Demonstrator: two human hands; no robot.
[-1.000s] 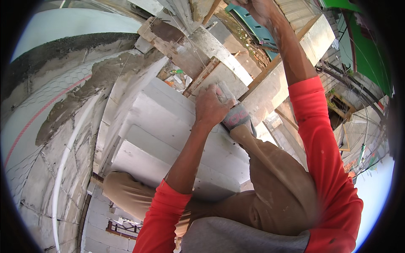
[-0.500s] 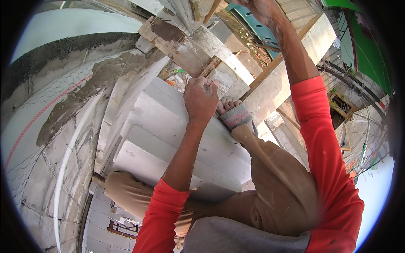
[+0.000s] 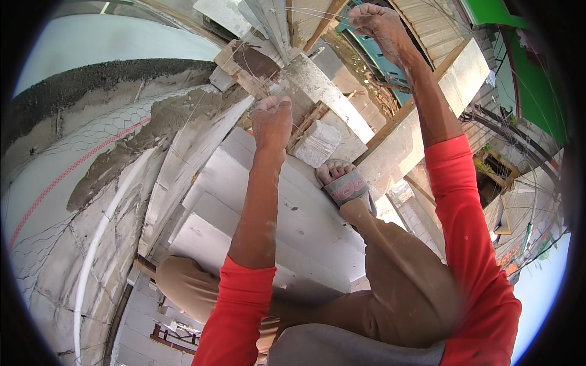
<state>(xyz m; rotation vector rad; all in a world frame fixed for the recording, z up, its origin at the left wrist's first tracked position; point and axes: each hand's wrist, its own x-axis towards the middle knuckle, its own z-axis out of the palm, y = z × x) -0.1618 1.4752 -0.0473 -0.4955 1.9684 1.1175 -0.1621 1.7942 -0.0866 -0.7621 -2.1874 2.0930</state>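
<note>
My left hand point(image 3: 273, 125) is closed in a pinch above the pale blocks, beside a rough board. Thin strands pass close to its fingertips, and what they grip is mostly hidden. Raised at the upper right, my right hand point(image 3: 381, 30) has its fingers pinched on a thin string point(image 3: 317, 13) that runs off to the left past a wooden post. Between and below the hands lie a broken white block point(image 3: 317, 143) and my sandalled foot point(image 3: 342, 180), resting on the pale stepped blocks point(image 3: 287, 204).
On the left, a block wall carries wire mesh point(image 3: 91, 158), a red-and-white cord point(image 3: 79, 183) and a white pipe point(image 3: 101, 226). A mortar-stained board point(image 3: 244, 67) and concrete beams point(image 3: 421, 128) cross ahead. To the right is a drop with tangled cables point(image 3: 513, 134) and roofs below.
My left hand has moved up and slightly left, away from my foot. My right hand now shows more fully, lower in view, with the string stretched leftward from it. The view has shifted slightly.
</note>
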